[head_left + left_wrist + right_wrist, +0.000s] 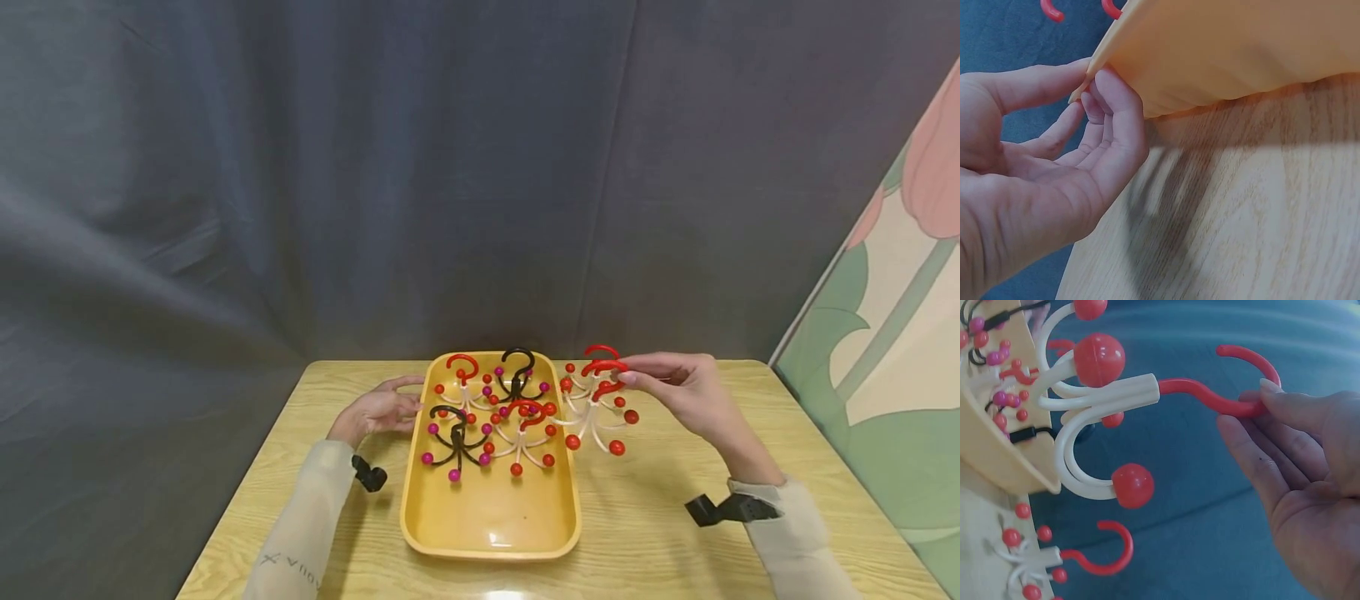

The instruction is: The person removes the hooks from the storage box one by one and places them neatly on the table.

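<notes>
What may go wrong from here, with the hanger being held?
The held hanger is pinched only at its red hook, so it may turn in the right hand. Its ball-tipped arms could snag the similar hanger beside the tray. The left hand pinches the tray's rim; pulling might tilt it.

Black straps [752,507] cross pale sleeves [300,508], one apparently lettered.

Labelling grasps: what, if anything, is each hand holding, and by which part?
Right hand: white hanger with red balls, pinched by its red hook. Left hand: yellow tray, pinched at its rim.
</notes>
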A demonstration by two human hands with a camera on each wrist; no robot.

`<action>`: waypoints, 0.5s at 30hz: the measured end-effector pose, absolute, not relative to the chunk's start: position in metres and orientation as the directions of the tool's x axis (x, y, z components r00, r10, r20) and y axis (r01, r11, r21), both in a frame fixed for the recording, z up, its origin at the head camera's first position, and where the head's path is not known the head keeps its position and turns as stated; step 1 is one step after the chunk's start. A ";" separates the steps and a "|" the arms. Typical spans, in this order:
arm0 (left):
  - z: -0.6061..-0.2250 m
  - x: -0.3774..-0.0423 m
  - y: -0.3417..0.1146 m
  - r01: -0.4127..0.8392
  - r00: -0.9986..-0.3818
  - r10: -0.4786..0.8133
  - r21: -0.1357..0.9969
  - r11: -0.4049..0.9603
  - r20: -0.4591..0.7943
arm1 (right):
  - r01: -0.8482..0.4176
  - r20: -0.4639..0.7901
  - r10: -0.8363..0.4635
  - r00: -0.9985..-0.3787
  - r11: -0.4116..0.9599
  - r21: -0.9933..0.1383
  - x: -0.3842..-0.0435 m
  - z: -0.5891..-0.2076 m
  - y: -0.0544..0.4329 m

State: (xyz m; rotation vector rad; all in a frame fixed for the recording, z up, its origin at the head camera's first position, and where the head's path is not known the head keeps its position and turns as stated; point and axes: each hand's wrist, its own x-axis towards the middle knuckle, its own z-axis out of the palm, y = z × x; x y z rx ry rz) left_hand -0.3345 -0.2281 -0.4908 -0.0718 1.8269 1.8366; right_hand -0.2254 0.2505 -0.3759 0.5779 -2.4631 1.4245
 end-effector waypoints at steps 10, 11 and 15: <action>-0.491 -0.335 -0.229 -0.414 -0.846 0.343 0.908 0.058 -0.408 | -0.456 0.445 -0.148 -0.883 0.495 -0.740 -0.232 -0.379 0.281; -0.491 -0.335 -0.229 -0.411 -0.846 0.347 0.910 0.059 -0.405 | -0.454 0.448 -0.140 -0.883 0.499 -0.738 -0.232 -0.380 0.284; -0.491 -0.337 -0.229 -0.409 -0.843 0.362 0.911 0.053 -0.399 | -0.427 0.448 -0.103 -0.888 0.545 -0.722 -0.236 -0.384 0.296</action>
